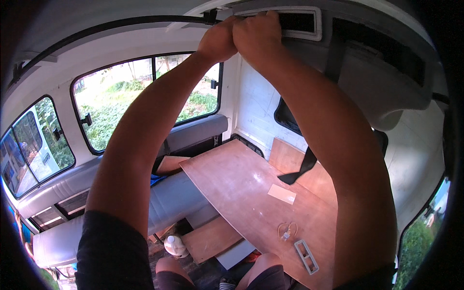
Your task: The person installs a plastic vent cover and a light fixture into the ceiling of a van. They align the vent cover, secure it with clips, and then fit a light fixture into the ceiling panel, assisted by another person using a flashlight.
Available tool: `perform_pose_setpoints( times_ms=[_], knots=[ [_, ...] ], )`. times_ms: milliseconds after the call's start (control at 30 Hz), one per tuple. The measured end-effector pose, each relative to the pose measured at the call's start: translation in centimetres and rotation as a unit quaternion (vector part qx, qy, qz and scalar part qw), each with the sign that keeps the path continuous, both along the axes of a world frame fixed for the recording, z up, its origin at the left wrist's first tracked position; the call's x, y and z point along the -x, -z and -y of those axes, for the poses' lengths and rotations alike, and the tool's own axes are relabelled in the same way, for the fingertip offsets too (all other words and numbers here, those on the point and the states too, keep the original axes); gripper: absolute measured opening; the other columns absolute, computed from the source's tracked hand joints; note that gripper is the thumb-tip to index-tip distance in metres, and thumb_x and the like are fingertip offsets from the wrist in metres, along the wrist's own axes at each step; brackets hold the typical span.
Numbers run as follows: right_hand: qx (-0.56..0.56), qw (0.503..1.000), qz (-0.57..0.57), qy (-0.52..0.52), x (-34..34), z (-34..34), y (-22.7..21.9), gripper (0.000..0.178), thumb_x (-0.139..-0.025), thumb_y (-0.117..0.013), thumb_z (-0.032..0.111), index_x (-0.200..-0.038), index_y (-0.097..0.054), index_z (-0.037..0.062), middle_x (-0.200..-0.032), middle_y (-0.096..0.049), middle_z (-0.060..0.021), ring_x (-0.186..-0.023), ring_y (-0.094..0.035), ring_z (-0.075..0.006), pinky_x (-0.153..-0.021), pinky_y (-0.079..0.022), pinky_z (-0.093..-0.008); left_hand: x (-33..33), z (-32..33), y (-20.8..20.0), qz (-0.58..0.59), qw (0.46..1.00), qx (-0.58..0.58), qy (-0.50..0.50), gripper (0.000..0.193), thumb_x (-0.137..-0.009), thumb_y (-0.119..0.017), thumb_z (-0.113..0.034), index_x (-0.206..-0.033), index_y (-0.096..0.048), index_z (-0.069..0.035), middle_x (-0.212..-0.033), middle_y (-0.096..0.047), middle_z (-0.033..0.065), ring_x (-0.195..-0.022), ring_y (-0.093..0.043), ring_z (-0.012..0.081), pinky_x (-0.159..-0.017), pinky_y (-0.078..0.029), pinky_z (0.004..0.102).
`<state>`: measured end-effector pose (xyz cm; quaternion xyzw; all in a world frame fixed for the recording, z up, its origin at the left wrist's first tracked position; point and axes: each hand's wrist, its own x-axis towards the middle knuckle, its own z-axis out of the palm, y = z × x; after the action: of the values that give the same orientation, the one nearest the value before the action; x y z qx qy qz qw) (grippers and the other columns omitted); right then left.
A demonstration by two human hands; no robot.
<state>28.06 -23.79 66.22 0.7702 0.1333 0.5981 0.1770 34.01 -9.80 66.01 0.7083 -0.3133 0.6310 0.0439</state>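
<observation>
Light-grey rectangular frame (pixel 318 23), rounded corners, dark opening, sits overhead at 1 o'clock; similar smaller frame (pixel 307 257) lies on wooden board (pixel 227 176) at 5. Both arms reach up, bent, hands together near 12: right hand (pixel 258 35) curls at the frame's left end, left hand (pixel 218 41) against it; can't tell whether either pinches, fingertips hidden.

Set inside a vehicle cabin with white walls (pixel 252 94). Lit by strong daylight through 2 black-framed windows (pixel 113 96) on the left, looking out on bright greenery and, through the smaller pane, a white vehicle (pixel 44 150). Edged at lower right by 1 more window (pixel 419 251), green outside too. Furnished along the left with a long grey padded bench (pixel 171 198) and matching backrest (pixel 205 128). Floored in something dark (pixel 205 270), visible only in patches. Lined overhead with a curved black rail (pixel 145 20).
</observation>
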Motion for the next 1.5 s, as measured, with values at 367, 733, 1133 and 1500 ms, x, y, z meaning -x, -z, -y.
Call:
perform_pose_setpoints(
  times_ms=[367,733,1133,1500],
  knots=[
    [-0.02,0.999,0.032,-0.023,-1.5,0.7,0.4,0.02,-0.093,-0.066,0.027,-0.104,-0.08,0.0177,-0.105,-0.076,-0.0053,-0.108,-0.062,-0.0231,-0.089,-0.04,-0.0484,-2.2,-0.8,-0.8,-0.092,0.992,-0.056,-0.07,0.034,-0.087,-0.066,-0.016,-0.12,-0.065,-0.008,-0.113,-0.07,0.024,-0.109,-0.065,0.0406,-0.095,-0.055,0.0483],
    [0.061,0.992,0.099,-0.045,-3.4,2.1,0.8,0.026,-0.095,-0.055,0.027,-0.103,-0.075,0.0114,-0.099,-0.07,-0.0031,-0.102,-0.057,-0.0231,-0.083,-0.04,-0.0536,-0.8,-0.4,-1.9,-0.104,0.982,-0.014,-0.156,0.027,-0.089,-0.065,-0.021,-0.114,-0.072,-0.016,-0.107,-0.074,0.0179,-0.099,-0.07,0.0399,-0.088,-0.057,0.0497],
    [0.22,0.938,0.242,-0.115,5.1,2.7,10.4,0.027,-0.09,-0.061,0.028,-0.106,-0.072,0.0089,-0.104,-0.061,-0.0043,-0.1,-0.053,-0.0231,-0.083,-0.044,-0.0467,5.8,-2.9,10.9,-0.022,0.991,0.129,0.032,0.02,-0.083,-0.069,-0.019,-0.096,-0.066,-0.004,-0.091,-0.067,0.0257,-0.079,-0.066,0.0463,-0.071,-0.056,0.0541],
    [-0.079,0.893,-0.429,-0.108,20.8,17.0,44.3,0.089,-0.071,-0.086,0.035,-0.151,-0.049,0.0253,-0.132,-0.057,-0.0168,-0.121,-0.056,-0.0387,-0.104,-0.039,-0.0629,22.6,6.3,47.8,-0.512,0.856,-0.059,-0.034,0.031,-0.08,-0.068,-0.016,-0.11,-0.073,-0.017,-0.113,-0.066,0.0167,-0.103,-0.066,0.039,-0.091,-0.05,0.0547]
  ],
)
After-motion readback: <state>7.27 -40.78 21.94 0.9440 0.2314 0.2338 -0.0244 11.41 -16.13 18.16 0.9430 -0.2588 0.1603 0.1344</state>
